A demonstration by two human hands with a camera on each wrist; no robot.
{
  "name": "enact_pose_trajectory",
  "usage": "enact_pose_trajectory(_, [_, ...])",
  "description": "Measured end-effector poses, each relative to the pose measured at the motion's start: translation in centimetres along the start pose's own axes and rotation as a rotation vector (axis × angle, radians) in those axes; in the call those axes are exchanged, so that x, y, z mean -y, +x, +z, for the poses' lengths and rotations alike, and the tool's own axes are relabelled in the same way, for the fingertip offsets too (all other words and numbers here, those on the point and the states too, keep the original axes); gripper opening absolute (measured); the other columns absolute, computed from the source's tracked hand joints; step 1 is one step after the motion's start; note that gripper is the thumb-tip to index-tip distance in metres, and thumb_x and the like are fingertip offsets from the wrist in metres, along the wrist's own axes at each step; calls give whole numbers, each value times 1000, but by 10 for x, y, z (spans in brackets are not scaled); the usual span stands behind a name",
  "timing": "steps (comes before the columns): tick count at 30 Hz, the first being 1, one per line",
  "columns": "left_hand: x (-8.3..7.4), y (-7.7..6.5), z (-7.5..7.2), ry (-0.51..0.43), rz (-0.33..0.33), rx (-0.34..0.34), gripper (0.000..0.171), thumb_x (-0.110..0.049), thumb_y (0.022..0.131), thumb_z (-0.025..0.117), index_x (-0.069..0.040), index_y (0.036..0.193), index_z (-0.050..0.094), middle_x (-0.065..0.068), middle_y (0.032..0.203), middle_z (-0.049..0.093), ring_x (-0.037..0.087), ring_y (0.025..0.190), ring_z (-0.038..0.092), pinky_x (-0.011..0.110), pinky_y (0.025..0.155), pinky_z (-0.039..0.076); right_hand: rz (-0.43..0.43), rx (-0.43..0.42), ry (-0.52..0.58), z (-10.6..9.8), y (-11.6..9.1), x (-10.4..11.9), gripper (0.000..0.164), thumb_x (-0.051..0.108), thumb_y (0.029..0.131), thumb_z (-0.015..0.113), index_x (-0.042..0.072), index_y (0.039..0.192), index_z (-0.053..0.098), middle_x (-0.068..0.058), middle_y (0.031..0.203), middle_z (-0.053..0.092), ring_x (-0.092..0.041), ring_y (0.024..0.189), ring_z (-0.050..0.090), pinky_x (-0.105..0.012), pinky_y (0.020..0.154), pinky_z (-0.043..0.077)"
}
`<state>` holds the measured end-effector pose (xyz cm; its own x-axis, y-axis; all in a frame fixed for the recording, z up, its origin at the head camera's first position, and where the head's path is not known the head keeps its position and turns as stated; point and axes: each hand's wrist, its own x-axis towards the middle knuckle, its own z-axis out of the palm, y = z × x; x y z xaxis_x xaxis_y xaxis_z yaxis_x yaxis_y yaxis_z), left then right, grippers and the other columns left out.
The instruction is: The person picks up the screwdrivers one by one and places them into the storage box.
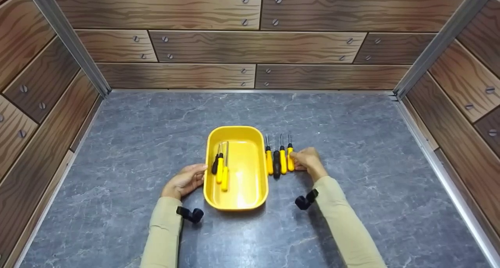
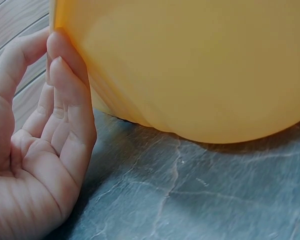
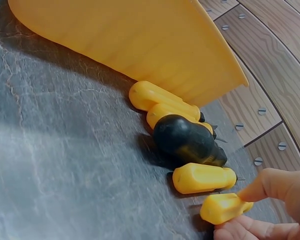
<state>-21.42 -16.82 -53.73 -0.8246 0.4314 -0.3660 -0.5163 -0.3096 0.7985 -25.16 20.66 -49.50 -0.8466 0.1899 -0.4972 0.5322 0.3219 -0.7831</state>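
Note:
A deep yellow tray [image 1: 250, 174] stands on the grey marbled surface. At its left rim, my left hand [image 1: 188, 180] holds the wall between thumb and fingers; the left wrist view shows the fingertips along the tray's edge [image 2: 190, 90]. Inside lie a small black screwdriver [image 1: 215, 164] and two yellow-handled screwdrivers [image 1: 220, 170]. Right of the tray, my right hand [image 1: 310, 161] pinches the yellow handle of the outermost screwdriver [image 3: 222, 207] in a row. Beside it lie another yellow-handled screwdriver [image 3: 202, 178], a black-handled screwdriver [image 3: 187, 140] and more yellow handles [image 3: 160, 97] close against the tray.
Wood-patterned panels [image 1: 203, 45] rise behind the work surface [image 1: 156, 123] and along both sides. Metal strips [image 1: 441, 178] edge the surface. A black camera mount [image 1: 190, 214] sits on each sleeved wrist.

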Motion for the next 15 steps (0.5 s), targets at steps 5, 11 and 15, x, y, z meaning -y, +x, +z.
enact_pose_trajectory(5, [1,1,-1,3,2,-8,18,-8,96,52,-14,86,66,-5,80,71,4,74,64,17,74,54,-10,6,14,-1,-1,-1,15,11,89,61,6,77,56,5,55,52,-4,46,51,-16,47,51])
enact_pose_trajectory(11, [0,1,-1,-4,-3,1,16,-9,96,54,-13,86,66,-5,79,70,4,73,64,17,73,54,-12,22,21,-1,-2,-2,13,11,90,59,5,79,55,5,54,52,-4,47,51,-17,48,51])
enact_pose_trajectory(15, [0,0,1,-10,-6,-4,17,-8,96,53,-13,86,64,-5,78,70,4,73,64,17,73,54,-10,42,28,-4,-4,-1,11,10,90,58,5,80,55,6,54,51,-4,48,51,-17,50,52])
